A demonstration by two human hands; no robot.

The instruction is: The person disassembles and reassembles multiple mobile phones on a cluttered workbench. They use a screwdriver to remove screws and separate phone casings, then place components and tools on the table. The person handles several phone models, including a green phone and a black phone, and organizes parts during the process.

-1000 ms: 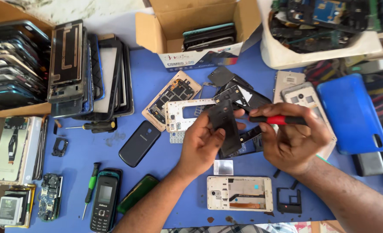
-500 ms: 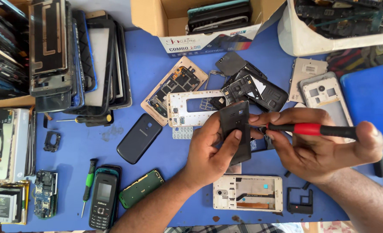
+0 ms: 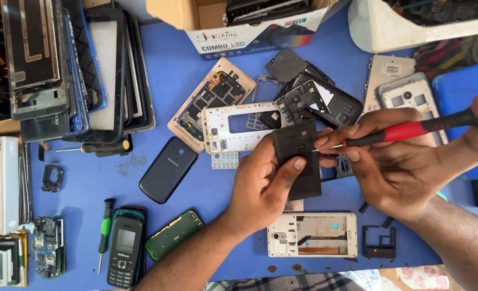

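Black phone housing [image 3: 298, 159] at frame centre, upright above blue table [image 3: 169, 81], gripped by left hand [image 3: 263, 186], thumb across its front. Right hand [image 3: 406, 161] fingers pinched round red-handled screwdriver [image 3: 411, 129], tip touching housing's right edge. White phone frame [image 3: 312, 235] flat just below.

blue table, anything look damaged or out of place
Mostly stripped phone parts, laid out flat. On the blue table, a grey smudge marks the surface left of the dark blue back cover, and small brown specks lie at the near edge below the white frame.
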